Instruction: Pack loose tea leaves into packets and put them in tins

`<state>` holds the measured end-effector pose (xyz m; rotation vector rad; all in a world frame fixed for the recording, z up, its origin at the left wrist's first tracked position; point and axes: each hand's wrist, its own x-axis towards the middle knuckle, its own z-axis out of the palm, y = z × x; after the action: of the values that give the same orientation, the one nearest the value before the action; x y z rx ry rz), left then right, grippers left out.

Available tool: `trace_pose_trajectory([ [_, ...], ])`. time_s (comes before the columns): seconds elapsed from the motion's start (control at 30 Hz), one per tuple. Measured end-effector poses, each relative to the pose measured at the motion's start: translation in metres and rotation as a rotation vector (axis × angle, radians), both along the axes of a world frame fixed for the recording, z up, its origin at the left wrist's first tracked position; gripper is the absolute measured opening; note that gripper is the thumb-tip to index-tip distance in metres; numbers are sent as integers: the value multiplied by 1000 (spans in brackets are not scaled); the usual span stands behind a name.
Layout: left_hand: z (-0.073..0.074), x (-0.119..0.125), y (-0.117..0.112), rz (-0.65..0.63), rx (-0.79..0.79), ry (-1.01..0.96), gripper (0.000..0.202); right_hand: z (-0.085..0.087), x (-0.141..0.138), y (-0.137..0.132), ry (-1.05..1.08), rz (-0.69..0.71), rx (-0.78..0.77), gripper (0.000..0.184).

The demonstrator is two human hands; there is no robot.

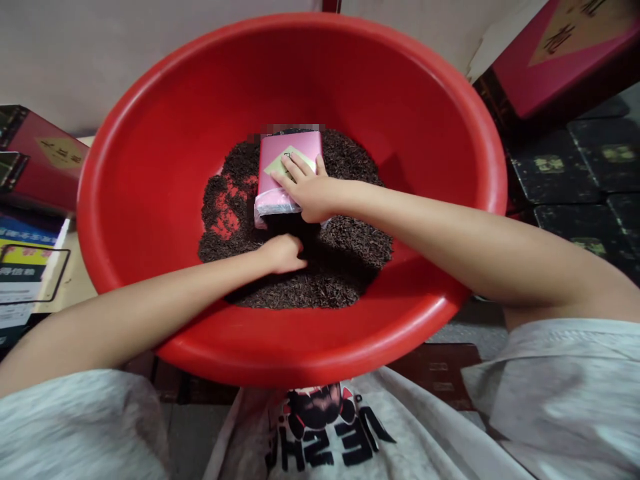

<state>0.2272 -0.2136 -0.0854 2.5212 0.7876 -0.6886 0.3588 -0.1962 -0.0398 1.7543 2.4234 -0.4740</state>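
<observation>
Tea tin and hands in a red basin, viewed from the wearer's head. The pink tea tin (275, 148) lies on the bed of dark tea leaves (357, 173), inside the basin (155, 187), a little beyond both hands' wrists. Its long axis appears to run away from the wearer, with the lined mouth facing the body; the plastic liner (274, 203) projects past the edge. The right hand (311, 191) rests palm down on the upper face, fingers spread apart across the yellow label; its thumb is not clearly visible. The left hand (284, 255) is nearer the mouth, just in front of it at the leaves; its fingers appear curled, but shadow hides the tips, so whether they are together or holding leaves cannot be told. Edges: each forearm crosses the near part of the rim on its own side. Room: bare basin wall lies on both sides of the leaves and behind the tin; the leaf layer thins at left, where red floor shows through.
</observation>
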Motion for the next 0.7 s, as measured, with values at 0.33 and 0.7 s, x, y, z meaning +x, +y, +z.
trace_pose_trajectory([
  [0.33, 39, -2, -10, 24, 411, 57, 43, 3, 0, 5, 3, -86, -14, 100],
  [0.7, 11, -16, -36, 13, -346, 301, 30, -13, -4, 4, 84, -108, 78, 97],
])
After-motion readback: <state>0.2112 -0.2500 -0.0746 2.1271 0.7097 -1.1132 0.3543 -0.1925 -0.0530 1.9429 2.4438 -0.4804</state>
